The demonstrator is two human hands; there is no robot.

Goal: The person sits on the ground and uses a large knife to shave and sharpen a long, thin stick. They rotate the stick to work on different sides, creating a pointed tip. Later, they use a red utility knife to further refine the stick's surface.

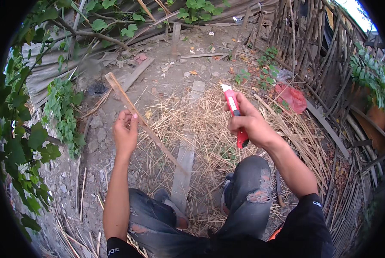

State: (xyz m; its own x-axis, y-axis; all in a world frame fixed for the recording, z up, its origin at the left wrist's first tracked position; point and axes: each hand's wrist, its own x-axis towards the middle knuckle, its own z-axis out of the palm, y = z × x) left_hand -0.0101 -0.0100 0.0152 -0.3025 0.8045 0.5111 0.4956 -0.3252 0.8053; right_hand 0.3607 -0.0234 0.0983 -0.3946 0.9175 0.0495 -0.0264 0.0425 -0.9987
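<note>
My left hand (126, 130) is closed on a long, thin wooden strip (147, 127), pinched between thumb and fingers. The strip slants from its upper left end down toward the middle, over a grey board (185, 165) on the ground. In my right hand (251, 121) is a red utility knife (233, 103), gripped with its pale tip pointing up and away from me. Knife and strip are apart. Loose straw-like shavings (214, 129) lie beneath both hands, around the board.
My knees and shoes frame the board's near end. A stick fence (304, 38) runs along the right, with a red plastic bag (290, 98) and a bundle of thin split strips (306, 144) near it. Leafy vines (63, 112) and a grey sheet (35, 71) border the left.
</note>
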